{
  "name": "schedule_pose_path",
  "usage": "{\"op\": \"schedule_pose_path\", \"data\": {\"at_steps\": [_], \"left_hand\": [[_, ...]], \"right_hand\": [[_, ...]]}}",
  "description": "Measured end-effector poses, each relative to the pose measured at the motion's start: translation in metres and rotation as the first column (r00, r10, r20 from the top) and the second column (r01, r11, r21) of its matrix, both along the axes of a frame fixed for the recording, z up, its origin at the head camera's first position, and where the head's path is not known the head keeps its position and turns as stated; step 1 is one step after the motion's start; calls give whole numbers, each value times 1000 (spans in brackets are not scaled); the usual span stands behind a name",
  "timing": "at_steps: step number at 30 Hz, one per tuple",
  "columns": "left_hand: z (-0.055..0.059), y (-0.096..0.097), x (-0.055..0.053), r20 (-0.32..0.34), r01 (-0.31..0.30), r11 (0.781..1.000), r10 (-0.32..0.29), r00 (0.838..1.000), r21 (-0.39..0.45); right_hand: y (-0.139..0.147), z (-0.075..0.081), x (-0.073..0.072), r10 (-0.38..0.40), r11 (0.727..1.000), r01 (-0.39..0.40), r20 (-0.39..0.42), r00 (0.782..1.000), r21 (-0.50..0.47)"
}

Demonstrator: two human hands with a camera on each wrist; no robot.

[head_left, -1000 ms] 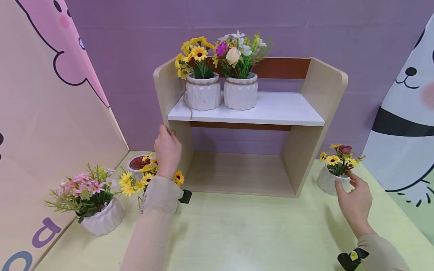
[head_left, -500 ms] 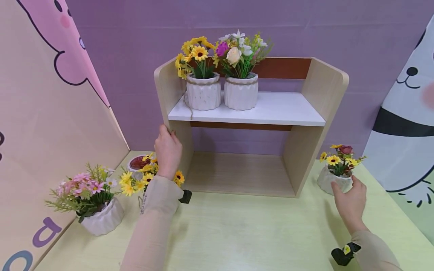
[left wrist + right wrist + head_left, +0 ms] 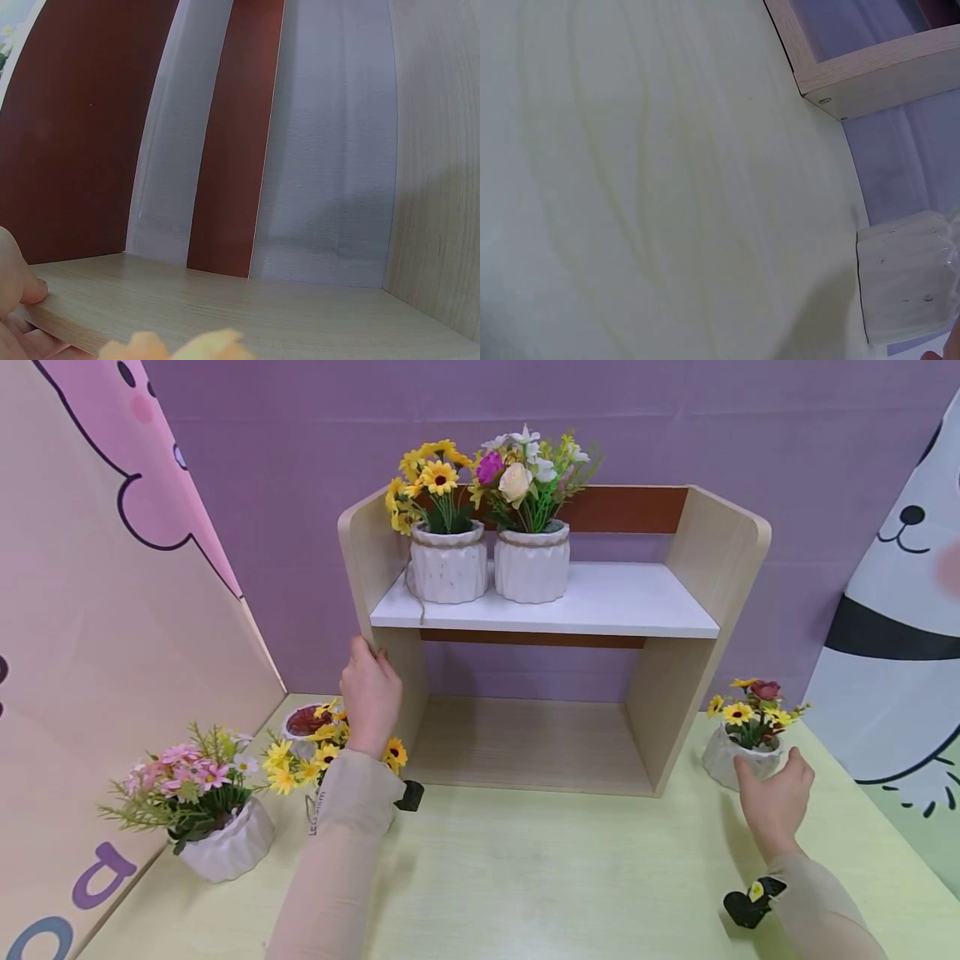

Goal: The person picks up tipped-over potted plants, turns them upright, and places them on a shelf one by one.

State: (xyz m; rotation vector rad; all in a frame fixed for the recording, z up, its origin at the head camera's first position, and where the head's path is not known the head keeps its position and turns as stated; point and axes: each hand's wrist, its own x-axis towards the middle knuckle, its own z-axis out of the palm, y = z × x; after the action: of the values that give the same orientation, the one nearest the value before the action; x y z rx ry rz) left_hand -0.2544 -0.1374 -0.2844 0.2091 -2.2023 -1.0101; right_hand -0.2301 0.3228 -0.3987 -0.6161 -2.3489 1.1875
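My left hand (image 3: 372,697) grips the front edge of the left side panel of a small wooden shelf (image 3: 738,552). In the left wrist view, the thumb (image 3: 34,289) lies on the panel's inner face, with fingers on its other side. At the far right, my right hand (image 3: 776,797) is just in front of a small white pot of yellow and dark red flowers (image 3: 738,760). Thumb and fingers are spread apart; whether they touch the pot is unclear. The right wrist view shows that white pot (image 3: 904,277) beside a fingertip at the corner.
On the white upper board stand a pot of yellow flowers (image 3: 448,564) and a pot of mixed flowers (image 3: 532,564). Left on the table (image 3: 525,868) are a tilted pot of pink flowers (image 3: 228,843), yellow flowers (image 3: 300,768) partly behind my left arm, and a reddish-topped white pot (image 3: 300,739).
The right hand has drawn slightly down and left from the flowers on the right, towards the front of their pot. My left hand keeps its hold on the shelf.
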Motion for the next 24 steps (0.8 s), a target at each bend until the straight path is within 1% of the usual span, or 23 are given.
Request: {"op": "schedule_pose_path", "data": {"at_steps": [7, 14, 21, 24], "left_hand": [[1, 1, 1, 4, -8, 1000, 8, 1000, 1], [1, 1, 1, 8, -9, 1000, 8, 1000, 6], [0, 0, -1, -15, -33, 999, 33, 999, -14], [-1, 0, -1, -9, -30, 1000, 29, 1000, -9]], "right_hand": [[1, -3, -7, -26, 999, 26, 33, 999, -20], [1, -3, -14, -33, 999, 35, 70, 997, -22], [3, -4, -22, -22, 999, 24, 85, 996, -25], [2, -6, -23, -14, 999, 16, 81, 997, -30]]}}
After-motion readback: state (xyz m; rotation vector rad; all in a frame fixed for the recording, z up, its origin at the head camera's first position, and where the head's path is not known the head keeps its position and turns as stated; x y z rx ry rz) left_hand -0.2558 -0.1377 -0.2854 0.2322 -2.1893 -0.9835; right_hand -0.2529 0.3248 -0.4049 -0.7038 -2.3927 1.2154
